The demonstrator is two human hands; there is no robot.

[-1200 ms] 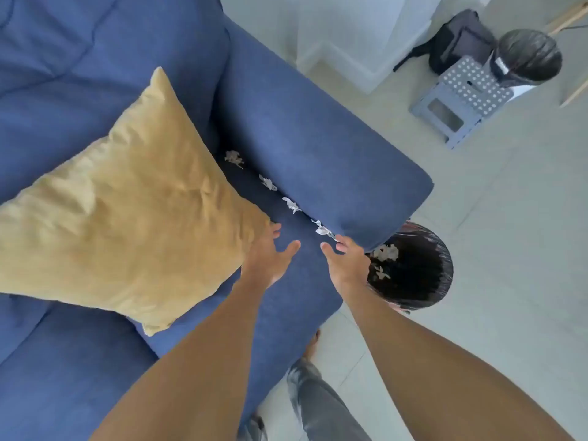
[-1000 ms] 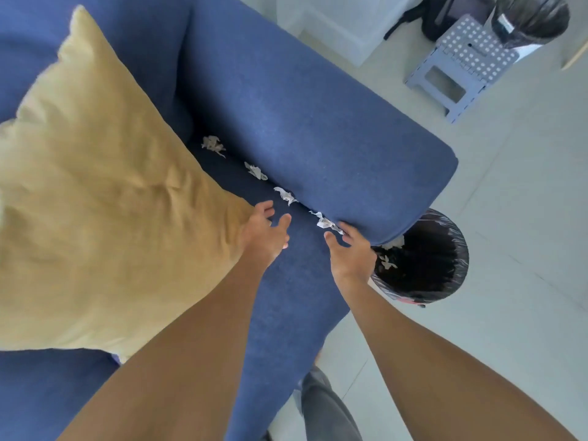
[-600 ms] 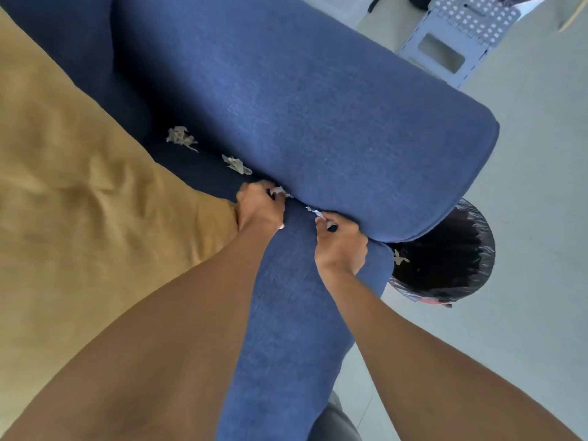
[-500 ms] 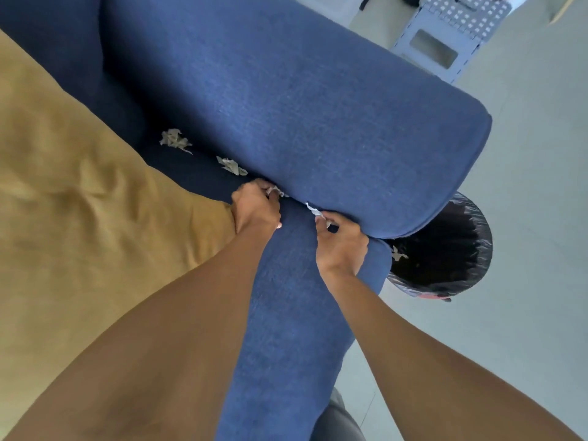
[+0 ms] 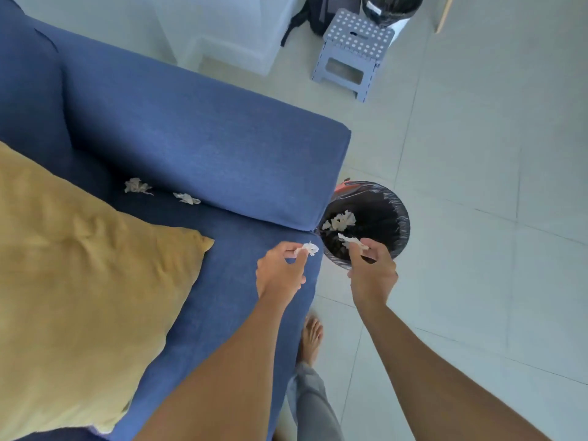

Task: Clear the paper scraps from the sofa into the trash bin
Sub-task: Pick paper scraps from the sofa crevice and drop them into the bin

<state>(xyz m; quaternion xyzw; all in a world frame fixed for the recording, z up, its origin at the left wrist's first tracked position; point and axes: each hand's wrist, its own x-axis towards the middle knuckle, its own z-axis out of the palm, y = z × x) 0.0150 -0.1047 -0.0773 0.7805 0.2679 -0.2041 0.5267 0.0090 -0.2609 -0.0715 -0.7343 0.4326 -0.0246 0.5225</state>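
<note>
partly done: some paper in the trash bin [image 5: 399, 218], each hand pinching a scrap near it, two scraps [image 5: 137, 186] left on the sofa [image 5: 203, 144].

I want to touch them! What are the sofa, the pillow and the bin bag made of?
Sofa: blue woven cloth, matte, with a fine grainy weave. Pillow: soft mustard fabric, probably cotton-like, dimpled and creased. Bin bag: thin black plastic, shiny and crinkled around the rim.
</note>
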